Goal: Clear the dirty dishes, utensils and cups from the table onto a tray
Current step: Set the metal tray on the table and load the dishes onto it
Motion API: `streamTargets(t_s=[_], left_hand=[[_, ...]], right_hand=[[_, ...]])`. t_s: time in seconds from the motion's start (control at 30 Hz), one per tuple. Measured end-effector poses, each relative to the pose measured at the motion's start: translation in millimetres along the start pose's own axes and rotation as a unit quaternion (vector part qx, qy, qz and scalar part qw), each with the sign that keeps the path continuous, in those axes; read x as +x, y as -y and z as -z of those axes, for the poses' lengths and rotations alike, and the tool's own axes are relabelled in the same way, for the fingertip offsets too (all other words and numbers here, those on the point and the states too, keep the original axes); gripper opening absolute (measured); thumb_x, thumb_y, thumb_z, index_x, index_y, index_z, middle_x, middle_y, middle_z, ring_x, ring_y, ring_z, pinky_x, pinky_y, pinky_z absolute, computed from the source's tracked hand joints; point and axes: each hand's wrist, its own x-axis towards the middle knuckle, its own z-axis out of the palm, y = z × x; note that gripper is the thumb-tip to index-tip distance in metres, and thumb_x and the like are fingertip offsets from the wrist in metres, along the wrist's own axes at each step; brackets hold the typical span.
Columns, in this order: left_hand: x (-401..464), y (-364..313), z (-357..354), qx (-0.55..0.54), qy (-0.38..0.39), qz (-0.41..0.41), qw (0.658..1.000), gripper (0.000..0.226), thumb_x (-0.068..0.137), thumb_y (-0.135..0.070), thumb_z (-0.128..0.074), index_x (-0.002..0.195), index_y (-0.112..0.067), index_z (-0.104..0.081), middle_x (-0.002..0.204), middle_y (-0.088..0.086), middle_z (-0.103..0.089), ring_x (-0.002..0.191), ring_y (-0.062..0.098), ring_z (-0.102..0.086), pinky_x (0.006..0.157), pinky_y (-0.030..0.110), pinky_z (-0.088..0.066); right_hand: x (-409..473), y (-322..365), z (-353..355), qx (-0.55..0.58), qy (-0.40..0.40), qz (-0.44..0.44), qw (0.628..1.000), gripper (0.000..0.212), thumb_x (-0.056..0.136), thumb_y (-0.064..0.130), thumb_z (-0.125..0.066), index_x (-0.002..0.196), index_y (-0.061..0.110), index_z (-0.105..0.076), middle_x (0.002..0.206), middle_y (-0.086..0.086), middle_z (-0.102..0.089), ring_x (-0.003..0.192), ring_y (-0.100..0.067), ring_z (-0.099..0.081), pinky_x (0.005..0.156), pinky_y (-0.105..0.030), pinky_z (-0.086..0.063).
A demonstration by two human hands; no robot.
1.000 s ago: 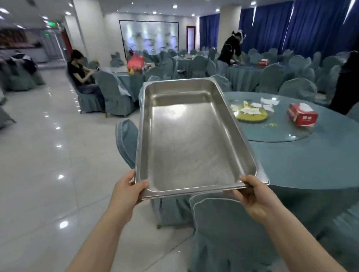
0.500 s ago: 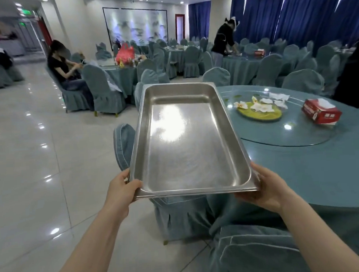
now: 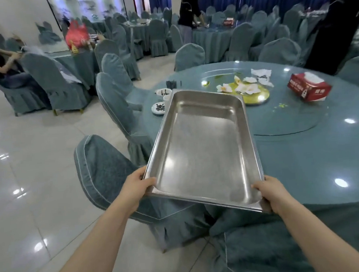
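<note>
The red and white cardboard tissue box [image 3: 309, 88] carries white characters on its side, too blurred to read; it lies far ahead and right of the right hand [image 3: 269, 193].

The left hand [image 3: 137, 184] grips the near left corner of the empty rectangular stainless-steel tray [image 3: 202, 153], thumb curled over the rim. The right hand grips the near right corner the same way, fingers under the flange. The tray tilts slightly and hangs above the near edge of the round bench covered in a blue-grey cloth [image 3: 302, 160].

Past the tray's far left corner, ahead of the left hand, two small white dishes with dark scraps [image 3: 159, 107] sit near the bench edge, with what seems to be a white cup [image 3: 166, 98] between them, half hidden by the tray. Beyond the far right corner lies a yellow-green round plate strewn with crumpled white napkins [image 3: 253, 91] on the glass turntable [image 3: 282, 117].

Bare cloth lies ahead of the right hand. A blue-grey covered chair [image 3: 105, 172] stands just below and left of the left hand, beside open tiled floor [image 3: 29, 166].
</note>
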Motion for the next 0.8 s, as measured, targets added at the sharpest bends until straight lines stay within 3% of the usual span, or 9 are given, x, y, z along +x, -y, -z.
streamTargets(t_s=[0.13,0.23,0.43,0.57,0.67,0.8], left_hand=[[35.9,17.7,-1.1,0.009,0.08,0.047,0.996,0.033,0.083,0.002,-0.056,0.096,-0.025,-0.069,0.071,0.007,-0.051,0.052,0.012,-0.04,0.045,0.02,-0.033],[59.0,25.0,-1.7,0.017,0.121,0.067,0.99,0.033,0.086,0.002,-0.055,0.102,-0.023,-0.068,0.066,0.003,-0.054,0.047,0.009,-0.041,0.047,0.02,-0.034],[107.0,20.2,-6.9,-0.027,0.207,0.055,0.976,0.032,0.092,-0.005,-0.055,0.116,-0.024,-0.064,0.073,-0.004,-0.064,0.057,0.008,-0.052,0.048,0.018,-0.041],[130.6,14.7,-21.2,-0.057,0.224,0.08,0.97,0.018,0.094,-0.013,-0.054,0.095,-0.022,-0.069,0.057,-0.006,-0.046,0.049,0.005,-0.041,0.056,0.021,-0.04],[140.5,12.1,-35.3,-0.079,0.245,0.108,0.96,0.028,0.094,-0.015,-0.054,0.069,-0.023,-0.065,0.061,-0.001,-0.041,0.052,0.008,-0.042,0.065,0.025,-0.044],[150.3,10.5,-49.2,-0.122,0.24,0.136,0.953,0.009,0.093,-0.011,-0.055,0.098,-0.01,-0.063,0.069,0.001,-0.053,0.064,0.013,-0.049,0.077,0.03,-0.051]], right_hand=[[0.0,-18.9,-10.0,-0.012,-0.058,-0.021,0.998,0.006,0.078,0.003,-0.053,0.074,0.007,-0.054,0.055,-0.007,-0.05,0.047,-0.018,-0.041,0.041,-0.017,-0.031],[-7.7,-30.0,-18.3,-0.011,-0.085,-0.039,0.996,0.003,0.081,0.001,-0.054,0.082,0.002,-0.056,0.069,-0.014,-0.054,0.058,-0.021,-0.045,0.052,-0.025,-0.033],[-39.6,-33.5,-31.1,0.056,-0.15,-0.071,0.985,0.015,0.083,0.0,-0.05,0.081,0.012,-0.059,0.07,-0.006,-0.057,0.055,-0.02,-0.046,0.046,-0.021,-0.034],[-62.2,-38.3,-42.1,0.117,-0.205,-0.073,0.969,0.017,0.083,-0.001,-0.051,0.088,0.013,-0.058,0.082,-0.004,-0.062,0.07,-0.021,-0.057,0.055,-0.027,-0.043],[-75.4,-47.0,-53.0,0.139,-0.24,-0.083,0.957,0.017,0.083,0.0,-0.05,0.087,0.016,-0.056,0.084,-0.001,-0.061,0.078,-0.022,-0.058,0.061,-0.03,-0.044],[-81.8,-52.0,-68.0,0.149,-0.28,-0.11,0.942,0.009,0.085,0.005,-0.05,0.083,0.012,-0.054,0.084,-0.01,-0.061,0.072,-0.023,-0.057,0.054,-0.03,-0.043]])
